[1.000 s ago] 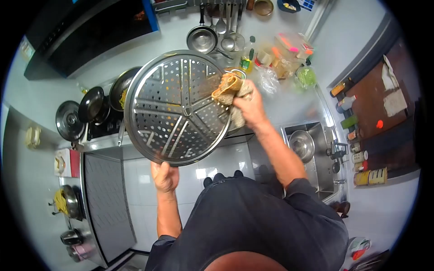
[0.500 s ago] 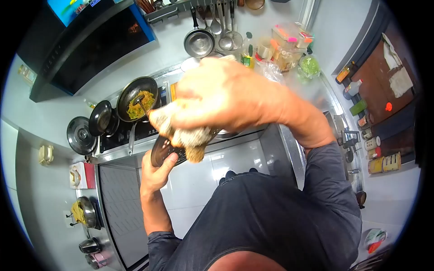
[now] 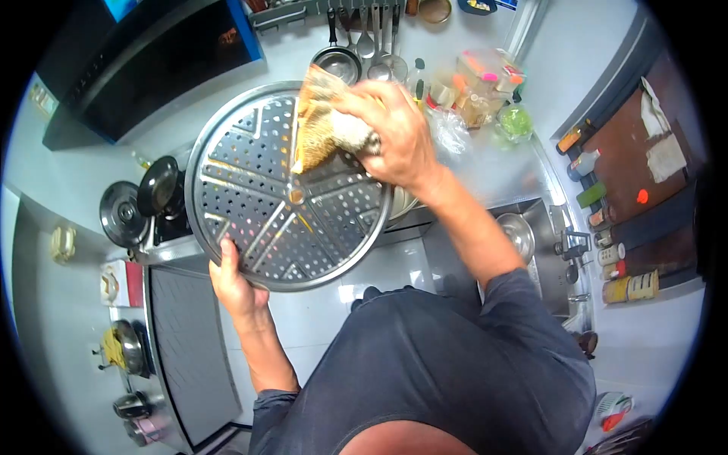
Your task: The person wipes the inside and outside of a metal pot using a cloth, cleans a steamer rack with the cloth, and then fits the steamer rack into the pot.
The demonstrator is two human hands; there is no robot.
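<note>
A round metal steamer tray (image 3: 265,220), full of small holes and with raised ribs, is held up in front of me, its face turned toward the camera. My left hand (image 3: 236,284) grips its lower left rim, with the thumb over the face. A crumpled cloth (image 3: 322,125), yellowish-brown and white, is bunched in my right hand (image 3: 398,136). The cloth lies against the upper right part of the tray. The fingers under the tray and some of those in the cloth are hidden.
At the left stand a dark wok (image 3: 159,186) and a black pan lid (image 3: 125,214). A sink holding a metal bowl (image 3: 517,236) is at the right. Behind are hanging pans (image 3: 337,67), plastic containers (image 3: 481,76) and a bag of greens (image 3: 516,121).
The tray has turned from nearly edge-on to face me and now covers the wok of food. My right hand with the cloth has moved right and away from the camera.
</note>
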